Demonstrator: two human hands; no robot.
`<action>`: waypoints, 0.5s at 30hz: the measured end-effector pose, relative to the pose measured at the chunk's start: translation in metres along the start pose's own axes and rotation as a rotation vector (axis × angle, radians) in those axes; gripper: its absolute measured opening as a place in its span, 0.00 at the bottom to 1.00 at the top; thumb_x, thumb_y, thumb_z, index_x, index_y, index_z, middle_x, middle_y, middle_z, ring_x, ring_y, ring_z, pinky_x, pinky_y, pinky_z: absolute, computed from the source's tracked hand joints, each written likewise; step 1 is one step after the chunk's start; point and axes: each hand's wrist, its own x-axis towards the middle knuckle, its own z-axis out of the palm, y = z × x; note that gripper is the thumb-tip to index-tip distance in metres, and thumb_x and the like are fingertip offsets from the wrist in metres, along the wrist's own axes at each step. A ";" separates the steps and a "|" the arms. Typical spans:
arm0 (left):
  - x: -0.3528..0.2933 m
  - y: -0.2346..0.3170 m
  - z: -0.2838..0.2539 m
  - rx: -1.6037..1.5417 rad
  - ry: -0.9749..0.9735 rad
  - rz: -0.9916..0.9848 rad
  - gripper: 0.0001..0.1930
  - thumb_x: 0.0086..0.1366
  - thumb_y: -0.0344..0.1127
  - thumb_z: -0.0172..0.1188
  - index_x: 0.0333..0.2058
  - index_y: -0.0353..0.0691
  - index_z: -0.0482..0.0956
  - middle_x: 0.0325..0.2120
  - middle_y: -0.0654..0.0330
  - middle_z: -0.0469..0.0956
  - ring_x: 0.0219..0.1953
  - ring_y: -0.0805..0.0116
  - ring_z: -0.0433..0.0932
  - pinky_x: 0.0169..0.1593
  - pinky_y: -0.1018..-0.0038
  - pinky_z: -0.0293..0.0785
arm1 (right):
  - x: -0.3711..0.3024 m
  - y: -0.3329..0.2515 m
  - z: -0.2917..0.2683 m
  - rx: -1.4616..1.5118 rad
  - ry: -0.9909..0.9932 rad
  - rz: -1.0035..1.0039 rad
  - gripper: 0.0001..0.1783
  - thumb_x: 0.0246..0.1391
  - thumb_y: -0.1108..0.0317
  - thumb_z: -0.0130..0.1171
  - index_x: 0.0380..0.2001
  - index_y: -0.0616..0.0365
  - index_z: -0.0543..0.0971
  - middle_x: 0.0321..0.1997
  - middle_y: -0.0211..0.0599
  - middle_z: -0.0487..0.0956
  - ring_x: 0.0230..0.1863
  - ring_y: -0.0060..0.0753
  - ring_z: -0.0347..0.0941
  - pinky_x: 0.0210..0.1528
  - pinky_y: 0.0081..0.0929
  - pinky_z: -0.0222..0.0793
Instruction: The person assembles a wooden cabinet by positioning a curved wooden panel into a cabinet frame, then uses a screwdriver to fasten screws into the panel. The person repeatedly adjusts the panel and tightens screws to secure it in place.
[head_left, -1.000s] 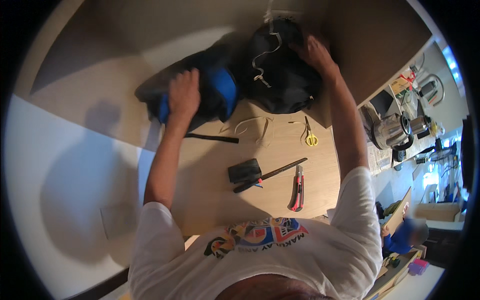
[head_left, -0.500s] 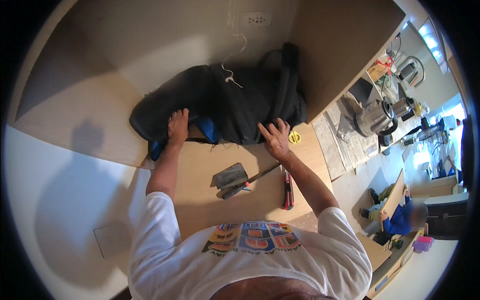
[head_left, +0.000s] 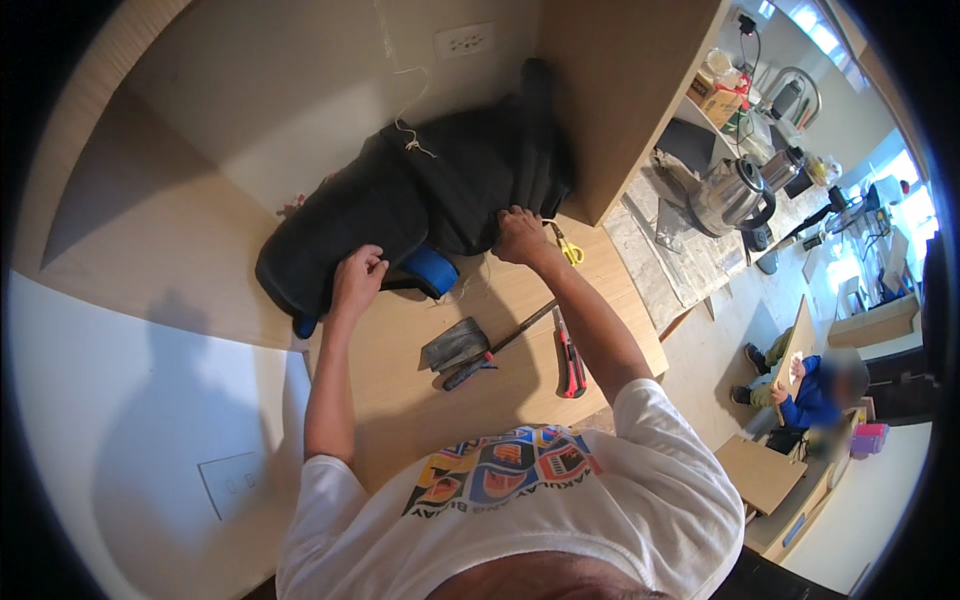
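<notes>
One black fabric bundle; left hand and right hand at its near edge, fingers of both curled; whether gripping it cannot be told.

1. The black fabric bag lies on the pale wooden counter.
2. Behind the bag: the white rectangular wall socket.
3. Right of it: the brown wooden panel; beyond that, the silver metal kettle.
4. Just before its right end: the yellow-handled scissors.
5. Before it: the dark flat rectangular tool; farther right, the red-and-black cutter.
</notes>
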 end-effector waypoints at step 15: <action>-0.087 0.056 0.008 0.133 0.540 0.194 0.14 0.62 0.31 0.68 0.45 0.34 0.81 0.47 0.50 0.77 0.52 0.51 0.75 0.57 0.59 0.71 | 0.034 0.023 -0.081 0.221 0.751 0.025 0.56 0.47 0.30 0.65 0.71 0.54 0.62 0.71 0.72 0.57 0.72 0.69 0.56 0.72 0.52 0.54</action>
